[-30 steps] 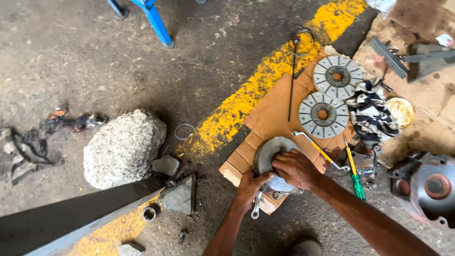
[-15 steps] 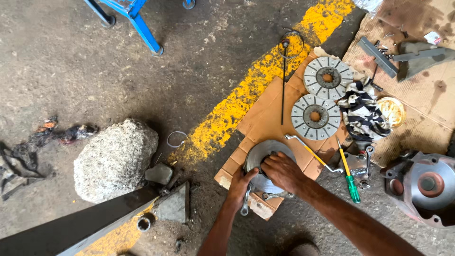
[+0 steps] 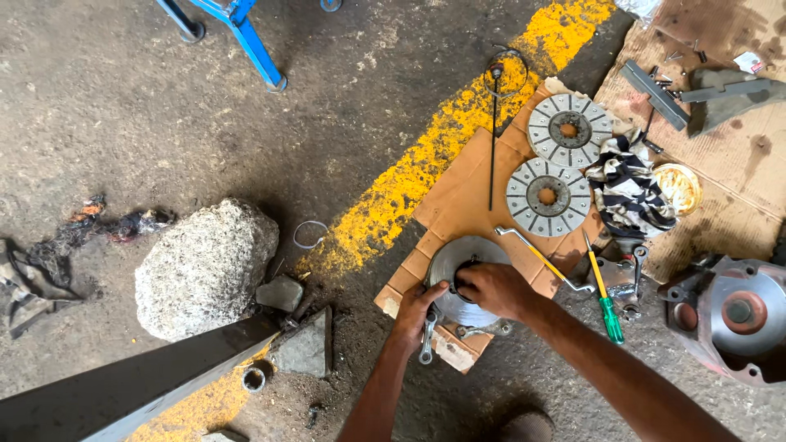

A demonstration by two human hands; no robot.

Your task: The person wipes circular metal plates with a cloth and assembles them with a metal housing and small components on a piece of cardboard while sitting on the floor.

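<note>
A round grey metal plate (image 3: 455, 259) lies on a sheet of cardboard (image 3: 458, 192) on the concrete floor. My right hand (image 3: 491, 290) rests on top of it, fingers curled around its centre hub. My left hand (image 3: 417, 307) grips the plate's left rim, just above a small spanner (image 3: 426, 342) lying on the cardboard. Two round friction discs (image 3: 548, 196) (image 3: 570, 129) lie further back on the cardboard. An L-shaped metal wrench (image 3: 542, 259) and a green-handled screwdriver (image 3: 604, 295) lie to the right of my right hand.
A large pale rock (image 3: 205, 266) sits at left beside a grey steel beam (image 3: 123, 381). A striped rag (image 3: 626, 188), a yellow-lidded tin (image 3: 676, 188) and a red-grey housing (image 3: 733, 315) are at right. Blue stand legs (image 3: 237, 33) are at the top. A thin rod (image 3: 493, 135) lies on the cardboard.
The view has shifted, so everything sits slightly lower and further left. Both hands stay on the round plate, the left hand now closer to its rim.
</note>
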